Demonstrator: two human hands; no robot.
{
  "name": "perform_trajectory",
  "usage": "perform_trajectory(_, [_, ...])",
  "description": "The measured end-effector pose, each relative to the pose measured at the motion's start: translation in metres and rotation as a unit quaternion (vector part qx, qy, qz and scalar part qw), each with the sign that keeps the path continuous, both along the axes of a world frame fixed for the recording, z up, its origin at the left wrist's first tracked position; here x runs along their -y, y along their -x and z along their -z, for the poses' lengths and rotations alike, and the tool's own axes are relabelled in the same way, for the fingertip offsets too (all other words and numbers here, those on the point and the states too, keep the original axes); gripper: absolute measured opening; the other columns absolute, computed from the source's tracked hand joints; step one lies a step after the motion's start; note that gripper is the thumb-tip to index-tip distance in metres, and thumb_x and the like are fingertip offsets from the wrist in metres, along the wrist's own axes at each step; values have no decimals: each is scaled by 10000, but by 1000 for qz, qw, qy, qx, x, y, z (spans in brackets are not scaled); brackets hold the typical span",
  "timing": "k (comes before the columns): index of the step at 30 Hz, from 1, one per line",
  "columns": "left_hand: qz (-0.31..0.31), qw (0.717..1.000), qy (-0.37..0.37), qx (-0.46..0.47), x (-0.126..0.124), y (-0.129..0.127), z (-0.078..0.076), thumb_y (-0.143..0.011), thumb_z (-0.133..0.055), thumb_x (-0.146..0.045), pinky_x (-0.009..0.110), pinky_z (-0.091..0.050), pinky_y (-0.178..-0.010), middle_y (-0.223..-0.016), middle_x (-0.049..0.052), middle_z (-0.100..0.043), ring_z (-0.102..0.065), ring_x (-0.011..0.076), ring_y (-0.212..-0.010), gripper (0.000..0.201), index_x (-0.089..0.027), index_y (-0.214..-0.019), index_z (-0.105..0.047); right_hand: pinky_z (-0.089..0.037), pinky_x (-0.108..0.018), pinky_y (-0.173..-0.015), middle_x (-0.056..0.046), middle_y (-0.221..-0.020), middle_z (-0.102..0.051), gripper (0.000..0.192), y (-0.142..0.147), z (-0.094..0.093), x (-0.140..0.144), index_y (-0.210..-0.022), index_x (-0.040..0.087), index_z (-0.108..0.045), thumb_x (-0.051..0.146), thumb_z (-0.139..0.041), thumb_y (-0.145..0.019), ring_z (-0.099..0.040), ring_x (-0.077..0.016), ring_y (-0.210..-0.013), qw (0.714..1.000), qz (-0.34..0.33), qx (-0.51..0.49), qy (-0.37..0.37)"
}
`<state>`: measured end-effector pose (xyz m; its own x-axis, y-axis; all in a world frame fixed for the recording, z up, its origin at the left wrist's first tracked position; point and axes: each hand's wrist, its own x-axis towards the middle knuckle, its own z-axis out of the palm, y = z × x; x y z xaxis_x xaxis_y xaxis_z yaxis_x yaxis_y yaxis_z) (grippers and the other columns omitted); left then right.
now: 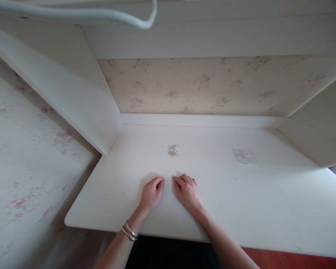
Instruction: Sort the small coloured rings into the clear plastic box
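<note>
My left hand [152,192] and my right hand [187,190] rest side by side on the white desk [106,194], fingers curled down onto the surface, fingertips almost meeting. Neither hand holds anything that I can see. A small heap of coloured rubber bands [172,150] lies on the desk a short way beyond my fingertips. Thin silver bracelets [129,231] circle my left wrist at the desk's near edge.
A small clear plastic bag [244,156] lies flat at the right of the desk. White side panels stand left [72,93] and right [319,134] of the desk, with floral wallpaper [207,86] behind. A white cable [100,15] hangs across the top.
</note>
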<state>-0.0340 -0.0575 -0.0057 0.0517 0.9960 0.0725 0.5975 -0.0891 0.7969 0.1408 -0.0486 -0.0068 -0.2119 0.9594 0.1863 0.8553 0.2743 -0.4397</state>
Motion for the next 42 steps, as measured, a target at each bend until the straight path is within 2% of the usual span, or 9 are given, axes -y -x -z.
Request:
perform_trajectory(4, [-5, 1000, -9, 9, 0, 1, 1, -884, -422, -340, 264, -479, -738, -911, 45, -692, -625, 167, -800, 275, -210, -951, -655, -337, -312, -759, -54, -904, -594, 295, 0, 0, 1, -1148, 296, -605, 314, -407, -930, -529, -171, -840, 1000, -7, 18, -8])
perform_trajectory(10, [8, 1000, -8, 9, 0, 1, -1, -888, -423, -339, 268, -473, -748, -905, 40, -688, -620, 162, -800, 270, -209, -954, -650, -340, -318, -762, -55, -921, -603, 309, 1, -1, 1, -1185, 293, -580, 309, -412, -927, -532, -179, -849, 1000, -12, 24, -10])
perform_trajectory(13, [7, 1000, 2, 12, 0, 0, -1, -885, -422, -342, 265, -472, -737, -903, 40, -691, -624, 166, -805, 273, -210, -953, -651, -349, -304, -770, -48, -904, -622, 291, -1, 3, 1, -1134, 282, -613, 287, -416, -919, -546, -173, -855, 1000, 1, -22, -14])
perform_trajectory(18, [-26, 999, 12, 14, -4, -2, 2, -869, -439, -334, 242, -462, -671, -862, 25, -696, -624, 152, -734, 260, -209, -932, -657, -379, -310, -772, -34, -837, -650, 286, -19, 11, 9, -962, 245, -667, 327, -398, -912, -581, -169, -795, 988, 84, -130, -22])
perform_trajectory(21, [-31, 999, 15, 8, -16, -4, 3, -861, -449, -320, 233, -452, -631, -799, 13, -692, -616, 139, -672, 241, -209, -922, -654, -408, -312, -748, -27, -796, -648, 302, -36, 13, 18, -955, 240, -664, 365, -392, -911, -585, -163, -714, 980, 103, -171, -4])
perform_trajectory(25, [25, 999, 5, -28, -46, -10, 2, -854, -464, -285, 242, -459, -710, -864, 31, -701, -635, 150, -770, 216, -209, -914, -657, -436, -288, -697, -29, -793, -648, 303, -51, 14, 26, -951, 231, -665, 373, -400, -909, -590, -165, -714, 976, 92, -196, 27])
perform_trajectory(32, [19, 984, -24, -175, -97, -28, -9, -875, -456, -266, 281, -443, -771, -1005, 73, -677, -628, 187, -878, 234, -222, -989, -656, -423, -310, -759, -14, -859, -681, 270, -49, 13, 25, -941, 256, -673, 310, -410, -907, -604, -170, -769, 989, 51, -134, 22])
perform_trajectory(37, [41, 968, -46, -242, -110, -35, -12, -891, -450, -305, 258, -427, -754, -1039, 64, -648, -601, 182, -913, 252, -232, -1036, -644, -423, -302, -765, -18, -878, -686, 273, -50, 12, 26, -946, 254, -674, 303, -408, -909, -606, -166, -780, 990, 57, -126, 16])
perform_trajectory(42, [37, 958, -21, -284, -111, -34, -9, -927, -378, -335, 254, -415, -733, -1042, 41, -643, -594, 170, -909, 281, -234, -1009, -627, -420, -292, -760, -16, -886, -687, 271, -50, 14, 24, -953, 239, -672, 289, -408, -911, -607, -159, -788, 992, 46, -117, 17])
